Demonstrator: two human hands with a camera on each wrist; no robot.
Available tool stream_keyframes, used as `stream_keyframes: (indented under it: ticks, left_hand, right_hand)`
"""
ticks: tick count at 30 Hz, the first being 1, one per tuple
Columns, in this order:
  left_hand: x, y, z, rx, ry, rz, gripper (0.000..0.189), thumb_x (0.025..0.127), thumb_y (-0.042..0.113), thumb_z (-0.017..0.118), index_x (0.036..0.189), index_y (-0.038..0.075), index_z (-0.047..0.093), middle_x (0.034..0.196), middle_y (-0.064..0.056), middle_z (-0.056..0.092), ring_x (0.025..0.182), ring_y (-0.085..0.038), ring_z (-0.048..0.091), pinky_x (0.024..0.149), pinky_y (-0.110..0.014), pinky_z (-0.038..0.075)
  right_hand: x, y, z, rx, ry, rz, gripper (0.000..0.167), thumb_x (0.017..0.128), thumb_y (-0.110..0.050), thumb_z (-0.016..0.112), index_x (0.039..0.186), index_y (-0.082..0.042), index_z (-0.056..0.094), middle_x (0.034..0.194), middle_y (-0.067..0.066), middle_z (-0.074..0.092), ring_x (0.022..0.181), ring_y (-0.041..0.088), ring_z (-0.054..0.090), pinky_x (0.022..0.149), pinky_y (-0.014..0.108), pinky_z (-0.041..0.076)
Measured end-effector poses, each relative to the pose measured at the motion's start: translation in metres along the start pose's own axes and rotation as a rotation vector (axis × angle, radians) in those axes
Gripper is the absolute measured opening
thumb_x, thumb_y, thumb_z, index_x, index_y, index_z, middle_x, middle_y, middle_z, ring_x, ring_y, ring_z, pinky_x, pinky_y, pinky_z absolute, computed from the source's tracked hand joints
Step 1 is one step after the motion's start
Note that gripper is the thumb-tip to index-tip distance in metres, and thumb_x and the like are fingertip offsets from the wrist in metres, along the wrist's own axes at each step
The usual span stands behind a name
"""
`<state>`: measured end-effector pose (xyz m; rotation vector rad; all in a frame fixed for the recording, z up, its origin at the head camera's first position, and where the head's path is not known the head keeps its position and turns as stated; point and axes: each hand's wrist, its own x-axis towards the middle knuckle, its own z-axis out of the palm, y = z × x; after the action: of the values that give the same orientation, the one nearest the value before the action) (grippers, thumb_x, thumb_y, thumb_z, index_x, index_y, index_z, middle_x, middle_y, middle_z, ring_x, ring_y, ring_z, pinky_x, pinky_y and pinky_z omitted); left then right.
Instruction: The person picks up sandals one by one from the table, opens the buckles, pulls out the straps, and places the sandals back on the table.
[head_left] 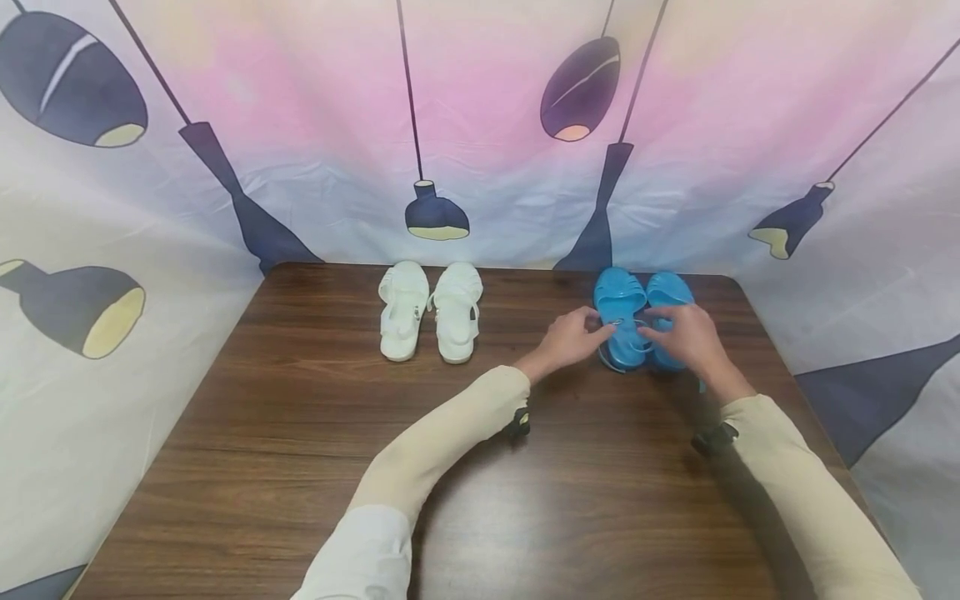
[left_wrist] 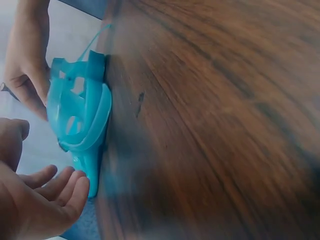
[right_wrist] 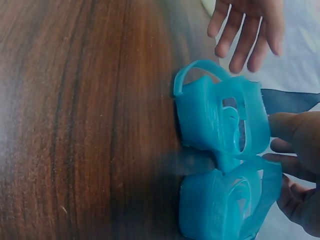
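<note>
A pair of blue sandals stands at the table's back right, toes to the wall: a left-hand sandal [head_left: 619, 287] and a right-hand sandal [head_left: 669, 287]. My left hand [head_left: 570, 337] is beside the first one, fingers spread and loosely bent, holding nothing. From the other side my right hand [head_left: 684, 333] reaches over the second sandal, thumb and forefinger apart. In the right wrist view, its fingertips are right at the upper edge of the blue ankle straps [right_wrist: 252, 117]. A thin loose strap [right_wrist: 202, 65] curves out behind the left-hand sandal's heel.
A pair of white sandals [head_left: 456, 325] stands to the left, near the back edge of the brown wooden table [head_left: 480, 467]. Behind and at both sides hangs a cloth backdrop [head_left: 337, 100] printed with dark lamps. Small dark devices [head_left: 520, 421] sit at both wrists.
</note>
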<state>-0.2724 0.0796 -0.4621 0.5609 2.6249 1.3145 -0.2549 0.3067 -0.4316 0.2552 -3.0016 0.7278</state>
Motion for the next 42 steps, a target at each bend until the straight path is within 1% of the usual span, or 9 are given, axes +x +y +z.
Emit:
stream_keyframes:
  ticks: [5,9,15,23,29,32,36,39,42]
  left_hand:
    - [0.008,0.003,0.01,0.021,-0.01,-0.054,0.057,0.103,0.051,0.056,0.137,0.006,0.059,0.123,-0.008,0.068,0.106,-0.019,0.066,0.089,-0.034,0.056]
    - [0.011,0.005,0.017,0.012,-0.018,-0.07,0.06,0.102,0.053,0.056,0.136,0.004,0.059,0.119,-0.009,0.068,0.099,-0.018,0.066,0.082,-0.032,0.056]
    - [0.013,0.008,0.024,-0.01,-0.022,-0.096,0.061,0.101,0.052,0.059,0.138,0.004,0.058,0.124,-0.01,0.068,0.105,-0.018,0.067,0.082,-0.029,0.057]
    - [0.011,0.013,0.023,-0.028,-0.029,-0.104,0.054,0.101,0.042,0.061,0.142,0.007,0.056,0.133,-0.01,0.065,0.112,-0.019,0.065,0.091,-0.031,0.055]
    - [0.009,0.014,0.022,-0.141,-0.011,-0.135,0.049,0.099,0.037,0.066,0.137,0.006,0.06,0.129,-0.011,0.066,0.106,-0.019,0.065,0.086,-0.029,0.056]
    - [0.007,0.012,0.022,-0.224,0.011,-0.151,0.045,0.097,0.032,0.071,0.133,0.006,0.063,0.122,-0.01,0.067,0.101,-0.017,0.064,0.081,-0.027,0.056]
    - [0.004,0.011,0.02,-0.332,0.036,-0.188,0.041,0.094,0.027,0.076,0.128,0.007,0.065,0.116,-0.008,0.068,0.097,-0.016,0.065,0.078,-0.027,0.056]
    - [-0.002,0.013,0.014,-0.371,0.051,-0.216,0.041,0.092,0.025,0.077,0.128,0.008,0.066,0.116,-0.008,0.068,0.098,-0.016,0.066,0.079,-0.029,0.057]
    - [-0.01,0.016,0.007,-0.388,0.062,-0.243,0.042,0.091,0.025,0.078,0.129,0.009,0.067,0.117,-0.008,0.068,0.1,-0.018,0.067,0.082,-0.031,0.058]
  right_hand:
    - [0.004,0.002,0.006,-0.037,-0.011,-0.002,0.042,0.096,-0.023,0.072,0.126,0.006,0.068,0.122,0.029,0.068,0.116,0.049,0.058,0.096,0.065,0.047]
    - [0.005,0.003,0.009,-0.038,-0.023,0.009,0.042,0.097,-0.023,0.072,0.127,0.006,0.067,0.124,0.029,0.067,0.108,0.044,0.062,0.091,0.062,0.051]
    - [0.006,0.002,0.012,-0.048,0.0,-0.005,0.037,0.096,-0.02,0.072,0.123,0.006,0.069,0.116,0.028,0.07,0.085,0.033,0.062,0.079,0.053,0.055]
    - [0.008,0.0,0.012,-0.037,-0.003,0.015,0.039,0.097,-0.021,0.07,0.123,0.008,0.069,0.115,0.029,0.071,0.083,0.032,0.062,0.076,0.049,0.054]
    - [0.01,-0.002,0.014,-0.057,0.052,-0.011,0.029,0.096,-0.015,0.071,0.114,0.007,0.074,0.102,0.026,0.074,0.075,0.03,0.061,0.066,0.042,0.049]
    - [0.01,-0.004,0.016,-0.063,0.091,-0.021,0.024,0.096,-0.013,0.071,0.109,0.006,0.075,0.102,0.025,0.074,0.081,0.033,0.064,0.07,0.047,0.052]
    - [0.006,-0.009,0.017,-0.049,0.128,-0.027,0.022,0.096,-0.012,0.071,0.108,0.005,0.076,0.103,0.025,0.074,0.094,0.039,0.063,0.082,0.056,0.051]
    - [0.002,-0.015,0.019,-0.035,0.174,-0.055,0.021,0.096,-0.012,0.071,0.107,0.004,0.077,0.102,0.025,0.074,0.093,0.039,0.062,0.08,0.057,0.049]
    - [-0.002,-0.022,0.02,-0.026,0.216,-0.091,0.02,0.095,-0.011,0.071,0.107,0.004,0.077,0.101,0.024,0.075,0.083,0.036,0.065,0.073,0.052,0.051]
